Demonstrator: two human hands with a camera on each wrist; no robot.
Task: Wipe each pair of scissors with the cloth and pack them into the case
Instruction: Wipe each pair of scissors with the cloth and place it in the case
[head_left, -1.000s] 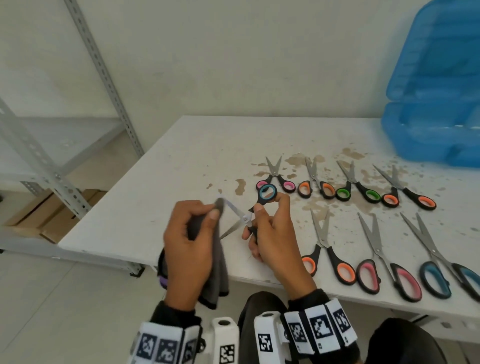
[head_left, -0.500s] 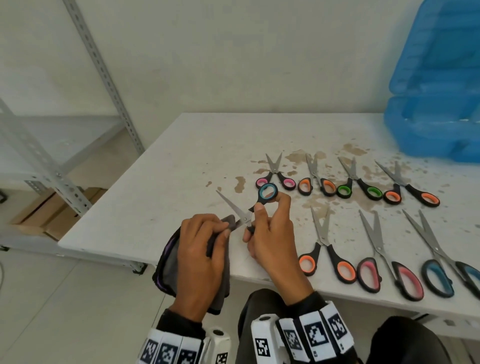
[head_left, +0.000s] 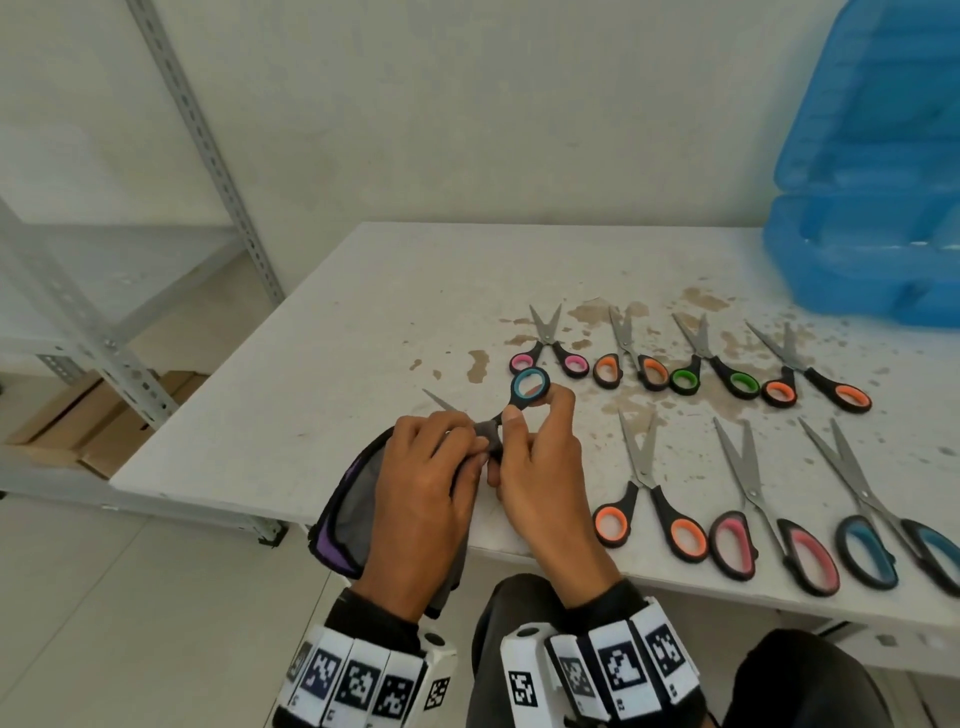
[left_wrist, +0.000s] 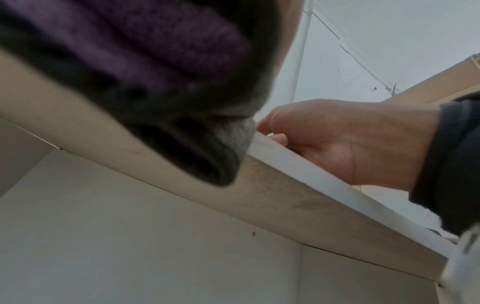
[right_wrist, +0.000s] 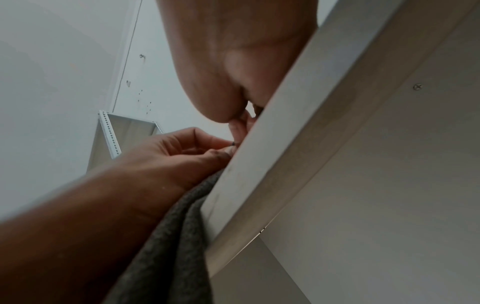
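Small scissors with blue-lined black handles (head_left: 529, 388) are held open above the table's front edge. My right hand (head_left: 540, 457) grips them by the handles, thumb and fingers round the ring. My left hand (head_left: 434, 478) pinches the grey cloth with purple trim (head_left: 348, 514) around one blade near the pivot; the other blade tip (head_left: 439, 400) sticks out to the left. The cloth (right_wrist: 171, 242) hangs below the table edge. The blue plastic case (head_left: 872, 208) stands open at the far right of the white table (head_left: 363, 322).
Several scissors lie in two rows on the stained table: a back row with pink (head_left: 545, 343), orange (head_left: 631, 358), green (head_left: 711, 364) and orange (head_left: 810, 374) handles, a front row with orange (head_left: 647, 493), pink (head_left: 769, 519) and blue (head_left: 883, 519) handles. A metal shelf rack (head_left: 104, 332) stands left.
My left hand has slid the cloth from the blade tip along the blade toward the pivot and my right hand. The scissors have stayed in place.
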